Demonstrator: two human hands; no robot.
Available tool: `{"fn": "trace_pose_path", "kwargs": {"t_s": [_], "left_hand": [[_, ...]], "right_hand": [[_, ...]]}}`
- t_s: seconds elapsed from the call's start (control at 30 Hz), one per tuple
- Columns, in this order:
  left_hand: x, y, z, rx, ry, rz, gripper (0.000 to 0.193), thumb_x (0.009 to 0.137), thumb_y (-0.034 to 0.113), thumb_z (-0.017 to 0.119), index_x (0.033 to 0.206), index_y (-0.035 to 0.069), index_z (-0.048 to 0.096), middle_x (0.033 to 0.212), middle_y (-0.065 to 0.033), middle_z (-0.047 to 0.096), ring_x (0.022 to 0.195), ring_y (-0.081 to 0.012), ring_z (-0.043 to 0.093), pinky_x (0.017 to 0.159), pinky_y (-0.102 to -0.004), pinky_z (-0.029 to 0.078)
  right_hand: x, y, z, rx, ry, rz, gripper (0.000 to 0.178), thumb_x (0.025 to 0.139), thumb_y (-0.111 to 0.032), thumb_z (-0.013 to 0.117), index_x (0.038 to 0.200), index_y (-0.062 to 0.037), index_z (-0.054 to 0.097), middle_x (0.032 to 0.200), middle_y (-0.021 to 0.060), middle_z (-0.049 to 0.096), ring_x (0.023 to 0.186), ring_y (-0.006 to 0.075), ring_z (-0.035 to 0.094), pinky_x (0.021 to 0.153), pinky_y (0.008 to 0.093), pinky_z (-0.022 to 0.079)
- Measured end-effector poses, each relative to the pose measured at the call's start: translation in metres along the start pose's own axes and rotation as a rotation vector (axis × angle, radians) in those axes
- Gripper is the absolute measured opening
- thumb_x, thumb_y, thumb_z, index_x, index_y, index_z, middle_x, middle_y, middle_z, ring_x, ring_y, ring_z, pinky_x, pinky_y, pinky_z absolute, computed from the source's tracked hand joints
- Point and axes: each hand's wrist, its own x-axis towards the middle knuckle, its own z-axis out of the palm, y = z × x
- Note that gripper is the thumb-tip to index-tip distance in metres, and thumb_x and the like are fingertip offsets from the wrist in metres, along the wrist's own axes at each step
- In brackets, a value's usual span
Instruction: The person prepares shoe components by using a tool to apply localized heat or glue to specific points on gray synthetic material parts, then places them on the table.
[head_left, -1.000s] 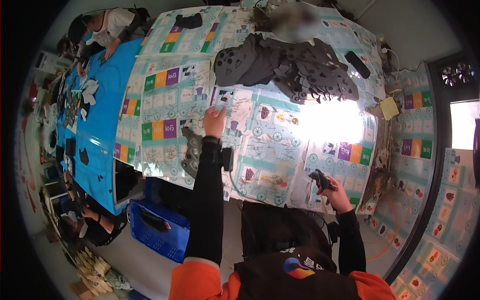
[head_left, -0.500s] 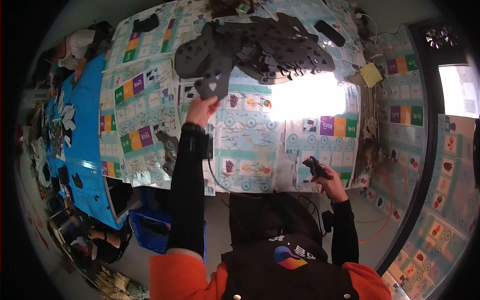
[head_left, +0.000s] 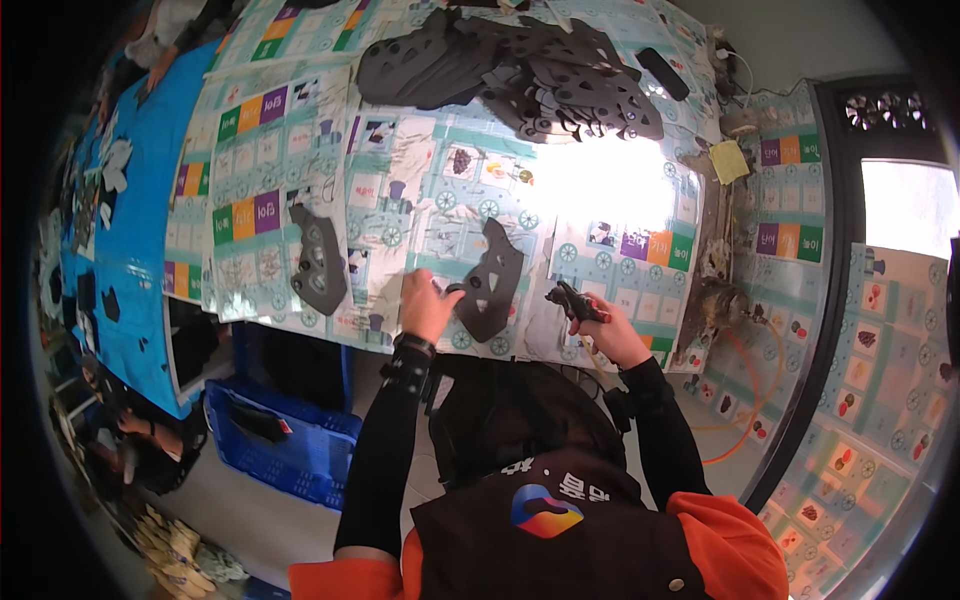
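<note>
A dark grey flat cut-out panel (head_left: 490,307) with holes lies on the table in front of me. My left hand (head_left: 427,305) is at its left edge, thumb against or just beside it. Its fingers are closed in a pinch, with a small dark bit between thumb and fingertip too tiny to name. In my right hand (head_left: 612,330) is a black pistol-shaped hand tool (head_left: 572,301), its nose toward the panel. Another dark grey cut-out panel (head_left: 322,265) lies left of my left hand. A pile of similar panels (head_left: 540,80) covers the far side.
A dark oblong object (head_left: 662,74) lies beside the pile. The table sheet (head_left: 250,170) is printed with pictures. At left stands a blue-covered table (head_left: 145,290) with loose pieces; a blue basket (head_left: 280,455) is below. An orange hose (head_left: 748,420) hangs at right.
My left hand has come back from the pile toward me, and a panel now lies by it near the table's front. The right hand with the tool has moved left, closer to it.
</note>
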Motion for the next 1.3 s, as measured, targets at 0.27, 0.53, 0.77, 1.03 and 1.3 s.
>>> {"fn": "trace_pose_path", "kwargs": {"t_s": [0.27, 0.53, 0.77, 1.03, 1.3], "left_hand": [[0.001, 0.033, 0.021, 0.026, 0.063, 0.105, 0.037, 0.073, 0.015, 0.092, 0.088, 0.006, 0.059, 0.099, -0.0120, 0.065, 0.093, -0.0344, 0.065, 0.074, -0.0452, 0.053], [0.014, 0.021, 0.035, -0.334, -0.063, 0.027, 0.039, 0.075, 0.015, 0.091, 0.101, 0.004, 0.064, 0.095, -0.0126, 0.067, 0.085, -0.0333, 0.066, 0.077, -0.0435, 0.054], [0.021, 0.019, 0.028, -0.130, -0.107, 0.191, 0.034, 0.077, 0.017, 0.087, 0.107, 0.009, 0.071, 0.103, -0.0090, 0.066, 0.102, -0.0336, 0.063, 0.089, -0.0456, 0.051], [0.028, 0.005, 0.021, -0.261, -0.133, 0.256, 0.029, 0.074, 0.019, 0.089, 0.098, 0.014, 0.074, 0.094, -0.0058, 0.064, 0.101, -0.0313, 0.062, 0.092, -0.0442, 0.050], [0.029, 0.008, 0.018, -0.270, -0.162, 0.230, 0.028, 0.074, 0.016, 0.089, 0.098, 0.012, 0.073, 0.094, -0.0057, 0.065, 0.099, -0.0301, 0.062, 0.091, -0.0428, 0.050]], "right_hand": [[-0.001, -0.006, 0.018, -0.139, -0.058, -0.028, 0.071, 0.081, -0.018, 0.076, 0.146, 0.0007, 0.056, 0.085, 0.0100, 0.067, 0.064, 0.0172, 0.061, 0.057, 0.0335, 0.052], [-0.002, -0.032, 0.050, -0.367, -0.118, -0.088, 0.045, 0.081, -0.020, 0.073, 0.122, -0.0046, 0.062, 0.092, 0.0214, 0.071, 0.084, 0.0395, 0.069, 0.079, 0.0432, 0.053], [0.010, -0.027, 0.056, -0.466, -0.145, -0.187, 0.035, 0.081, -0.017, 0.068, 0.112, -0.0029, 0.059, 0.089, 0.0226, 0.071, 0.089, 0.0447, 0.069, 0.078, 0.0472, 0.052], [0.024, -0.027, 0.062, -0.411, -0.203, -0.073, 0.060, 0.080, -0.014, 0.071, 0.136, 0.0031, 0.058, 0.092, 0.0118, 0.072, 0.087, 0.0195, 0.067, 0.083, 0.0328, 0.053], [0.027, -0.032, 0.066, -0.421, -0.189, -0.129, 0.052, 0.081, -0.011, 0.065, 0.130, 0.0037, 0.061, 0.081, 0.0113, 0.067, 0.073, 0.0187, 0.064, 0.071, 0.0343, 0.052]]}}
